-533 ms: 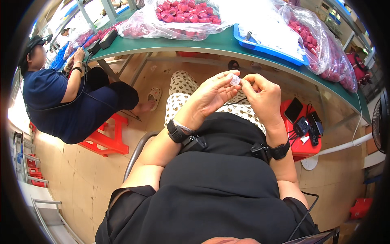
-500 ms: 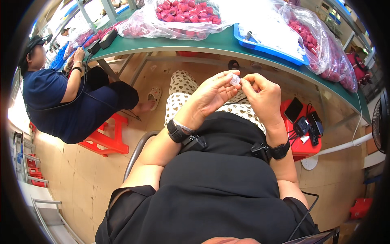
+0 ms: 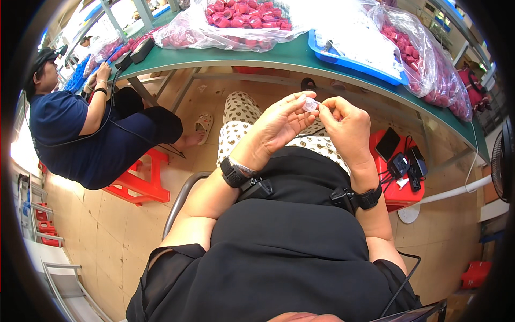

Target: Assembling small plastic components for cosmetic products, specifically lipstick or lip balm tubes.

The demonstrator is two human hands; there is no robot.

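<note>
Between my two hands, above my lap, is a small clear plastic piece [image 3: 309, 104], rounded like a little cap. My left hand [image 3: 280, 122] pinches it between thumb and fingertips, palm turned up. The fingertips of my right hand [image 3: 346, 124] are pinched together right against the piece's right side. Whether they grip the piece itself or some tiny part on it, I cannot make out. Both hands are held off the table, short of its near edge.
A green table [image 3: 214, 58] bears an open bag of red caps [image 3: 249, 16], a blue tray [image 3: 357, 68] of white pieces and another bag [image 3: 416, 59] of red caps. A red stool [image 3: 397, 201] holds a phone and cables. At left sits a co-worker [image 3: 70, 118]. A fan [image 3: 501, 161] stands right.
My hands hold nearly the same place, with the clear piece turned very slightly between the fingers. The co-worker's head has turned a little.
</note>
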